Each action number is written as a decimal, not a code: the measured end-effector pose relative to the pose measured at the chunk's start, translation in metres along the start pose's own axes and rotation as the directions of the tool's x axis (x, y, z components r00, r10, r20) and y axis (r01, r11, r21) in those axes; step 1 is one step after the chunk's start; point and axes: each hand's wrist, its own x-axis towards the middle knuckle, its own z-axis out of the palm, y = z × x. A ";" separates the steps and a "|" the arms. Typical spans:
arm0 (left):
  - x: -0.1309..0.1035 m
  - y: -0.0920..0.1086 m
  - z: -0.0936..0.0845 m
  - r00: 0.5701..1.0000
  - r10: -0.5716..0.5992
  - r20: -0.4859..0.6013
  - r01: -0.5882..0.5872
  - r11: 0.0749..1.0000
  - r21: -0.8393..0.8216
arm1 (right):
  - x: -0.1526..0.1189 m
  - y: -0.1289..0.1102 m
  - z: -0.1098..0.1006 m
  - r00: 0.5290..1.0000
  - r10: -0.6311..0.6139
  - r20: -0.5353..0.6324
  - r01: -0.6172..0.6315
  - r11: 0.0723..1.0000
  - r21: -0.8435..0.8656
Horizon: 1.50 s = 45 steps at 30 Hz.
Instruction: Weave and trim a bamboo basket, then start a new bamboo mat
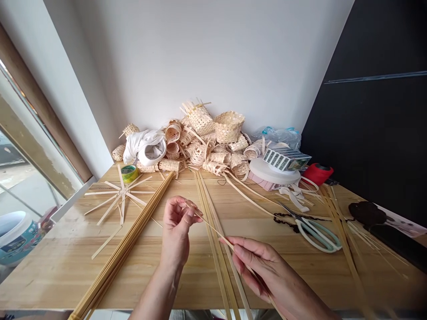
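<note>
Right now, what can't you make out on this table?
Head view, thin strip: lower end, cut off by the bottom edge.
Head view, thin strip: one stretch, hidden by the right hand.
Head view, box: printed details too small to tell.
Head view, basket pile: its rear, hidden by its front.

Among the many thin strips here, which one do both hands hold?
The single strip running slantwise between the left hand and the right hand; the bundle at left and the loose strips in the middle lie on the table.

Left hand (pixel 177 229), bare; right hand (pixel 258 262), bare; forearms (pixel 156 289), uncovered, lower centre; greyish legwear (pixel 191 315), bottom edge, partly visible.
</note>
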 end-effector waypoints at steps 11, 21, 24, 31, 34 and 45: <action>0.000 -0.006 0.000 0.998 0.065 -0.025 -0.065 0.998 -0.012 | 0.004 -0.004 -0.001 0.994 0.001 0.110 -0.017 0.990 0.142; -0.003 -0.006 0.002 0.996 0.049 -0.071 -0.051 0.998 -0.024 | 0.003 -0.002 -0.001 0.997 -0.060 0.054 0.058 0.998 0.028; -0.003 -0.007 0.003 0.997 0.029 -0.075 -0.031 0.999 -0.036 | 0.004 -0.001 -0.001 0.996 -0.072 0.044 0.072 0.997 -0.005; -0.003 -0.009 0.001 0.996 0.005 -0.086 -0.011 0.998 -0.063 | 0.006 0.002 -0.002 0.998 -0.035 0.042 0.033 0.999 0.042; -0.003 -0.010 0.000 0.996 0.000 -0.086 -0.007 0.997 -0.079 | 0.005 0.000 -0.002 0.999 0.010 0.037 -0.013 0.997 0.081; -0.004 -0.008 0.005 0.991 0.014 -0.130 -0.015 1.000 -0.006 | 0.005 0.003 0.000 0.995 0.097 0.023 -0.098 0.994 0.051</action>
